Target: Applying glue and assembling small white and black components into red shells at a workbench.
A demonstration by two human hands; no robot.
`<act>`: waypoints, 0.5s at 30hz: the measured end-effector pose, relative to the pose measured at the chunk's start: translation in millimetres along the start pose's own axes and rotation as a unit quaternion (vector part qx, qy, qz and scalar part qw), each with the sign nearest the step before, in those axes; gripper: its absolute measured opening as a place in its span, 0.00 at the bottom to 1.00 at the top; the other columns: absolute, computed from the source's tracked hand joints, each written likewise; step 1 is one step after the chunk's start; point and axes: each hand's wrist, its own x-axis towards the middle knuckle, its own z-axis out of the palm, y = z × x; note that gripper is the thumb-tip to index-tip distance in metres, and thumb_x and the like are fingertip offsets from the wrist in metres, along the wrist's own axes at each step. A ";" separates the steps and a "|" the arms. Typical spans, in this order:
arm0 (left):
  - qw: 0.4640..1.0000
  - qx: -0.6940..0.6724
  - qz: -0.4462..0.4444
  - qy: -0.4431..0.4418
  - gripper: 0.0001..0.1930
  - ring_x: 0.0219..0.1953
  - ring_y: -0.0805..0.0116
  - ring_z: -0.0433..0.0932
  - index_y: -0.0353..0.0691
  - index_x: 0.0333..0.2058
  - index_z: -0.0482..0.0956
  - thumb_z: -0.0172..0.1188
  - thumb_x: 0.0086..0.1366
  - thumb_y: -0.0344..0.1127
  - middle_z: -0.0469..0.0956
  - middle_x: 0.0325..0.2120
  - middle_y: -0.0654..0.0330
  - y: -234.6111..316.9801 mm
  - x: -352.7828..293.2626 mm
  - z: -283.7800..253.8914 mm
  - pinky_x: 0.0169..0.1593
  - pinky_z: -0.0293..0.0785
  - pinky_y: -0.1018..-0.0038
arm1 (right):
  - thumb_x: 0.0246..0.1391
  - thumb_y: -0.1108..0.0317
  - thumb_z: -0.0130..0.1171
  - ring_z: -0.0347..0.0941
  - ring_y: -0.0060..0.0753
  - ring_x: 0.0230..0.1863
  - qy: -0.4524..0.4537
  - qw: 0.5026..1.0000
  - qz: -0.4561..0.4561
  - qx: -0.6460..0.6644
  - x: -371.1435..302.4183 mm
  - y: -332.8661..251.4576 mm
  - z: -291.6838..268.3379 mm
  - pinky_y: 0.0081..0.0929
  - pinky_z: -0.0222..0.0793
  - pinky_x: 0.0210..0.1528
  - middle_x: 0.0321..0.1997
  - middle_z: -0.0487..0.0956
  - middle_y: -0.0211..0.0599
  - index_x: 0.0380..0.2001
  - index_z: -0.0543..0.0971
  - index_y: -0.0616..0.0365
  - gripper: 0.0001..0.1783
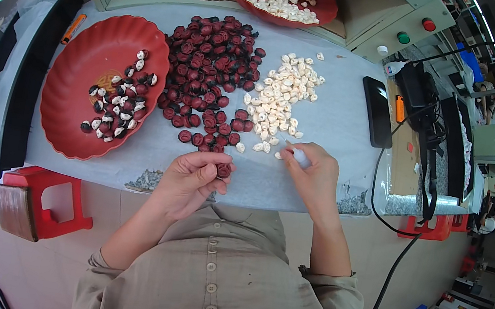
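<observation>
My left hand (190, 184) is closed, pinching a small dark red, rose-like piece (223, 170) between thumb and fingers above the table's near edge. My right hand (315, 179) is wrapped round a small white bottle (300, 157), mostly hidden by the fingers; its thin tip points up toward the white pieces. In front of the left hand spreads a heap of dark red and black pieces (208, 56). Beside it lies a pile of small cream-white pieces (286, 89). To the left, a red scalloped dish (69, 85) holds joined pieces (122, 101) in red, black and white.
A second red dish (327, 11) with white and tan pieces stands inside the grey machine housing (375, 19) at the back. A black phone (377, 113) and a cable (377, 189) lie on the right. Left is a black tray (22, 91); red stools (66, 203) stand below.
</observation>
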 end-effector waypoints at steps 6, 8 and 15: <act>1.000 -0.005 -0.001 -0.006 0.12 0.32 0.70 0.73 0.33 0.40 0.71 0.51 0.56 0.29 0.73 0.33 0.53 1.1 0.5 0.9 0.34 0.72 0.77 | 0.37 0.75 0.59 0.70 0.27 0.25 -0.062 0.997 0.031 0.039 -16.6 -0.9 -6.8 0.19 0.63 0.28 0.22 0.74 0.37 0.23 0.75 0.63 0.06; 1.000 -0.003 -0.002 -0.006 0.12 0.33 0.70 0.73 0.33 0.40 0.71 0.51 0.56 0.29 0.73 0.33 0.54 1.7 0.3 0.9 0.34 0.72 0.77 | 0.39 0.70 0.57 0.70 0.34 0.23 -0.072 0.997 0.011 0.041 -19.7 -1.8 -7.9 0.23 0.64 0.23 0.24 0.74 0.37 0.24 0.76 0.58 0.06; 1.000 0.014 0.001 -0.010 0.12 0.34 0.68 0.70 0.35 0.39 0.71 0.51 0.56 0.30 0.72 0.34 0.53 1.4 0.1 0.4 0.32 0.71 0.80 | 0.39 0.70 0.57 0.69 0.33 0.22 -0.143 0.989 0.028 0.025 -25.3 -9.0 -16.2 0.22 0.64 0.23 0.23 0.73 0.35 0.24 0.76 0.58 0.06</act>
